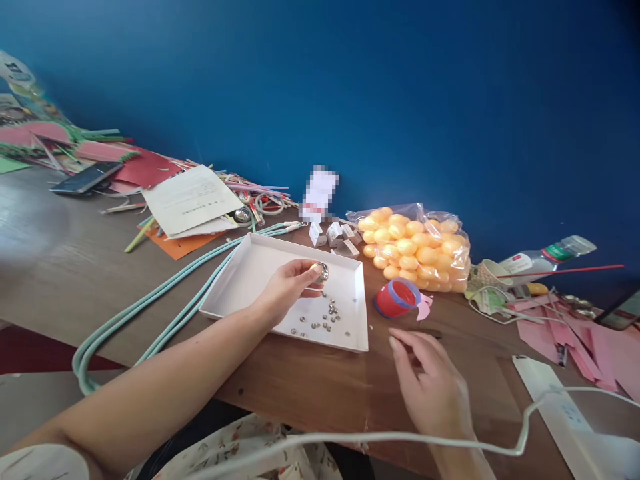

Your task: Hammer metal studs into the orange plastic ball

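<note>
My left hand (293, 287) is over a shallow white box lid (235, 280), its fingers closed on a shiny round silver ball (321, 272). Part of the ball is hidden by the fingertips. On the lid's floor below lie several small shiny metal pieces (327, 325), mostly towards its right side. To the right of the lid, my right hand (430, 380) is low over the brown table, thumb and forefinger tips drawn together; whether something small is between them I cannot make out. Beyond that hand lies a red cup-like roll (395, 298) with a blue rim.
A clear bag of orange balls (415, 243) rests against the blue wall. Pale green cords (165, 303) loop left of the lid. Papers (193, 200) and craft scraps cover the far left. At right are a plastic bottle (545, 259), pink paper (590, 347) and a white cable (400, 437).
</note>
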Demonstrator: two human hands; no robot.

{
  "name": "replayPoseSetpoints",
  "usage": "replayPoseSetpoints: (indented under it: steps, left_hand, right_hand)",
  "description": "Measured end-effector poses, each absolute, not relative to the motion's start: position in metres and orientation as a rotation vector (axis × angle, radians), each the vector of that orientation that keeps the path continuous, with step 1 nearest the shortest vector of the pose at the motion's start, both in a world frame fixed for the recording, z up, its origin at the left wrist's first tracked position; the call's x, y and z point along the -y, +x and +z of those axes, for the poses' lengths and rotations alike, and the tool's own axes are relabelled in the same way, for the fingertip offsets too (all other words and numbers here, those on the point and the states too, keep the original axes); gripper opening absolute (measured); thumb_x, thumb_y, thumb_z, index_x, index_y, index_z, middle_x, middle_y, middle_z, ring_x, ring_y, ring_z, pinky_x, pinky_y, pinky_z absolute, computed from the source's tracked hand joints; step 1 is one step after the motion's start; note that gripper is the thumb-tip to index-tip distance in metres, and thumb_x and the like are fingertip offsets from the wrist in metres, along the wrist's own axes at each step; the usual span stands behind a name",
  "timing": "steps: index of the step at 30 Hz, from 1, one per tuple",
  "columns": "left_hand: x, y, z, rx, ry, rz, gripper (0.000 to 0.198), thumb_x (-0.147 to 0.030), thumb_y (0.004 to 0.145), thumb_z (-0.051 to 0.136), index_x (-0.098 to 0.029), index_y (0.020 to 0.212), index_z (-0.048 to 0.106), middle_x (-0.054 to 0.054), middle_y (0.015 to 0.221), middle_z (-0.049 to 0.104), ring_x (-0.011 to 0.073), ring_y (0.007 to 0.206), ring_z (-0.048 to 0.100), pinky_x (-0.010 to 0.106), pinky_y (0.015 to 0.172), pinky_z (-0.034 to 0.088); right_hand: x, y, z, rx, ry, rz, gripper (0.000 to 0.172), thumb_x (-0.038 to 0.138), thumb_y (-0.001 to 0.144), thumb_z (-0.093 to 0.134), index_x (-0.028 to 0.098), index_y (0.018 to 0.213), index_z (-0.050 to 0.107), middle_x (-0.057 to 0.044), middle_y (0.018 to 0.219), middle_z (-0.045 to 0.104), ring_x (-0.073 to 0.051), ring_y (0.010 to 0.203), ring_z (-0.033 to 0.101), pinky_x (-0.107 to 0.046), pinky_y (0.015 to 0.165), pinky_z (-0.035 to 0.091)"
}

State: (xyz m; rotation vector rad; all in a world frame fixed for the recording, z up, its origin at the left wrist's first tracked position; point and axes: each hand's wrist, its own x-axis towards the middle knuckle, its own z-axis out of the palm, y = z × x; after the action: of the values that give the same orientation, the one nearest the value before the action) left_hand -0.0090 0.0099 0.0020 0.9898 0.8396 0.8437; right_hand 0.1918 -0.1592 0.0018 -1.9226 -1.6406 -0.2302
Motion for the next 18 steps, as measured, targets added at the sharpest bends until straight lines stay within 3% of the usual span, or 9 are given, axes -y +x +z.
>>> replayPoseSetpoints:
  steps: [9,18]
  left_hand:
    - [-0.014,-0.009,0.002,-0.839,0.937,0.939,0.038,-0.044,0.072,0.071,-0.014,0.092,0.061,0.006,0.087,0.065,0.0145,0.076,0.063,0.028,0.069,0.054]
    - [-0.019,-0.01,-0.003,-0.818,0.899,0.937,0.04,-0.046,0.07,0.072,-0.013,0.091,0.061,0.006,0.089,0.065,0.0146,0.078,0.062,0.029,0.069,0.054]
  right_hand:
    - [0.058,0.143,0.022,2.014,-2.026,0.059,0.018,0.026,0.09,0.048,0.026,0.092,0.066,-0.002,0.092,0.067,-0.019,0.089,0.061,-0.028,0.068,0.042]
    - [0.027,0.126,0.002,2.163,-2.231,0.091,0.022,0.025,0.091,0.041,0.021,0.093,0.063,-0.008,0.094,0.064,-0.022,0.081,0.063,-0.028,0.057,0.036]
